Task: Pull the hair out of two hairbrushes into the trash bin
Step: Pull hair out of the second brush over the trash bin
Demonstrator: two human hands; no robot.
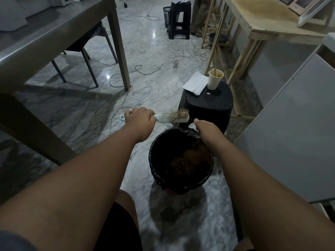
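Observation:
My left hand (140,119) grips the handle of a pale green hairbrush (169,117), held level above the floor just left of the bin's far rim. A clump of brown hair (183,115) sits tangled in the bristles at the brush's far end. My right hand (204,128) hovers over the back rim of the black-lined trash bin (157,160), fingers curled, just below and right of the brush tip; whether it pinches hair I cannot tell. Brown hair (192,160) lies inside the bin. No second brush is in sight.
A black plastic stool (208,104) behind the bin carries a paper cup (214,79) and a white tissue (195,83). A grey table (54,33) stands left, a grey cabinet (290,133) right, a wooden bench (262,20) far right. Cables (145,69) trail over the marble floor.

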